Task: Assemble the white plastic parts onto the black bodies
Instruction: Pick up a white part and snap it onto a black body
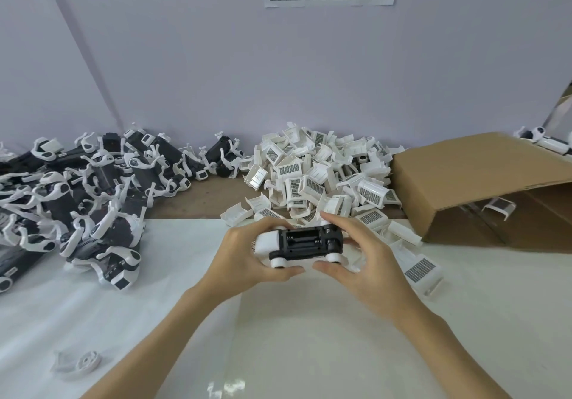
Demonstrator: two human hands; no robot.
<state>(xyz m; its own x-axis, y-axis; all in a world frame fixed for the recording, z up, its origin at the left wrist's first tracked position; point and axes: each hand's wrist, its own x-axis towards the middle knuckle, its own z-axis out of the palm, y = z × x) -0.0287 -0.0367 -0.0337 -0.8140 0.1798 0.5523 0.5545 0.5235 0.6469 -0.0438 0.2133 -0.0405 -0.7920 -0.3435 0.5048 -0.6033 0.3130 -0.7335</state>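
Both of my hands hold one black body above the white table, underside up, with white wheels at its corners and a white plastic part on its left end. My left hand grips the left end, thumb below and fingers behind. My right hand grips the right end the same way. A heap of loose white plastic parts with grid stickers lies just behind the hands. A heap of black bodies with white trim lies to the left.
An open cardboard box lies on its side at the right with a white part inside. A loose white piece lies near the front left of the white table sheet. A wall stands close behind the heaps.
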